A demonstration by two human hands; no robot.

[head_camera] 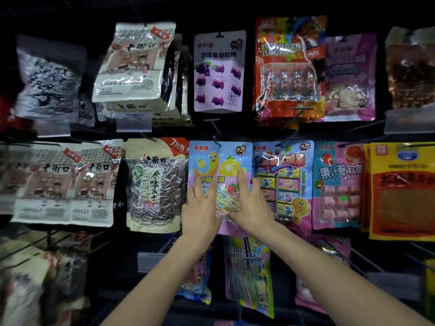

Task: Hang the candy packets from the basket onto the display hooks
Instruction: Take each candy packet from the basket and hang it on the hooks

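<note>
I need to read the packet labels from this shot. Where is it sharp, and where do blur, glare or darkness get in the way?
Head view: sharpest at the centre, on the blue candy packet under the left hand and right hand; the grey packet far left is smeared; glare streaks the red packet; the rack behind is near black; wide-angle distortion bends the edges.
</note>
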